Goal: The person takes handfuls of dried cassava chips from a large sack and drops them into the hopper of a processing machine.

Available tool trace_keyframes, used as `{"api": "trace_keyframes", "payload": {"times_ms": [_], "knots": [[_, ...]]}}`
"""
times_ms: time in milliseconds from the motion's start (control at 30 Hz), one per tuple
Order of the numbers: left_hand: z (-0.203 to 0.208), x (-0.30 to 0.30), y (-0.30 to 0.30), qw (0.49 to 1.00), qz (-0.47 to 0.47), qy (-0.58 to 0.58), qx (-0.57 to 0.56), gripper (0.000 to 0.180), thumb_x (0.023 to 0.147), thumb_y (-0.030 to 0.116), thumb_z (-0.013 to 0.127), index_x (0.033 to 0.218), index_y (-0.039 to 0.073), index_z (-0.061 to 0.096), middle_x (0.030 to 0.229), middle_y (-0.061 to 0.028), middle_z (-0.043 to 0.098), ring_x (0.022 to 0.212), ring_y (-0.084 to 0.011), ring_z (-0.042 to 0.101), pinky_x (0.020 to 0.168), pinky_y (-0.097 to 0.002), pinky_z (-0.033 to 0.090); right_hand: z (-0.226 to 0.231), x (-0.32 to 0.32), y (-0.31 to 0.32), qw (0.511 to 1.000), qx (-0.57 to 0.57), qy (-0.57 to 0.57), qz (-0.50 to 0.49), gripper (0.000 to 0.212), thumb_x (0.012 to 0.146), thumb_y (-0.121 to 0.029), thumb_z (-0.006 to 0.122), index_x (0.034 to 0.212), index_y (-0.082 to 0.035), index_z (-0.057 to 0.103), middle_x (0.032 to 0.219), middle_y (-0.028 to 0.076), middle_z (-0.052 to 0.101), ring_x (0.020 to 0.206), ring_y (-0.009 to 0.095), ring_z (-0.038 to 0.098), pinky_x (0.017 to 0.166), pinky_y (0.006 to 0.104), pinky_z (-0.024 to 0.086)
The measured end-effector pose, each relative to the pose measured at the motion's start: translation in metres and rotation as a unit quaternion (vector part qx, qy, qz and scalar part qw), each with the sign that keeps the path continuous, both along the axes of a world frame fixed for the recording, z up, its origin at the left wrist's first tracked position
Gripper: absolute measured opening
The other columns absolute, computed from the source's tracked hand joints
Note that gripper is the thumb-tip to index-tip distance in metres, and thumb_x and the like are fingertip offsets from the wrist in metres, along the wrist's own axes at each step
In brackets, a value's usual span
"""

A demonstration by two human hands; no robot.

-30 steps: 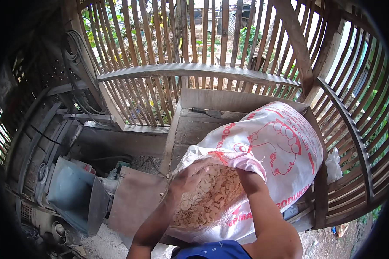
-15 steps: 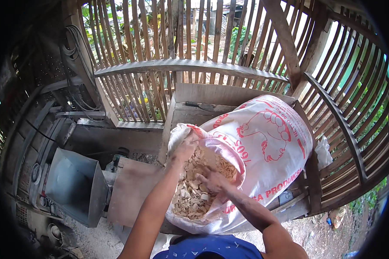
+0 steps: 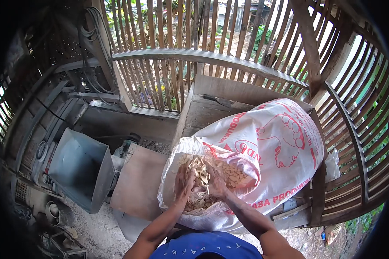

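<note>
- Two bare hands reach into the open mouth of one white sack (image 3: 263, 146) with red print, which lies tilted on a wooden bench at the right.
- Left hand (image 3: 183, 183) comes up from the near edge, fingers spread and slightly curled, palm down on the pale dry chips (image 3: 203, 177) that fill the sack's mouth; whether it grips any cannot be told.
- Right hand (image 3: 216, 181) comes in from the near right, fingers bent and pushed into the same chips just beside the left hand; its fingertips are buried, so its hold cannot be told.
- Both forearms are cut off at the near edge, above a blue shirt (image 3: 203, 250).
- One grey metal hopper (image 3: 80, 168) stands to the left, well apart from the sack, with one flat brown board (image 3: 138, 183) between them.
- Slatted bamboo wall (image 3: 194, 64) curves across the far side; the dark left corner is hard to make out.
</note>
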State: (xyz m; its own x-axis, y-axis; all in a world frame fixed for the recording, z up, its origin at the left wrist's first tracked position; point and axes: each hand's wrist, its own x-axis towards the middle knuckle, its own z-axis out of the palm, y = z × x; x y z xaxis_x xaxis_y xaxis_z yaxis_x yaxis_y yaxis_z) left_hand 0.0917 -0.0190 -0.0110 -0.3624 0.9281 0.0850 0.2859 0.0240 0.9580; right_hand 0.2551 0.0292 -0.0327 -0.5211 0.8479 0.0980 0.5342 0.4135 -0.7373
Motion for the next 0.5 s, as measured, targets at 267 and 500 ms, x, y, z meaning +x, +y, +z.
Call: {"api": "trace_keyframes", "payload": {"times_ms": [267,500], "knots": [[0.007,0.010,0.006,0.969,0.123,-0.208,0.046,0.037,0.098,0.024,0.063,0.124,-0.003,0.065,0.117,-0.0136,0.065,0.108,-0.0232,0.061,0.095,-0.0320,0.046,0.018,-0.054,-0.016,0.907,-0.209,0.311,-0.191,0.053,0.091,-0.030,0.071,0.130,0.002,0.056,0.110,0.012,0.068,0.095,0.018,0.062,0.084,0.0316,0.051],[0.045,0.027,-0.018,0.958,0.140,-0.212,0.134,0.029,0.097,0.015,0.065,0.117,-0.005,0.068,0.121,-0.0121,0.060,0.110,-0.0199,0.060,0.093,-0.0304,0.050,0.023,-0.057,-0.039,0.853,-0.164,0.465,-0.169,0.031,0.092,-0.018,0.070,0.114,0.003,0.064,0.102,0.009,0.069,0.092,0.015,0.061,0.082,0.0306,0.051]]}}
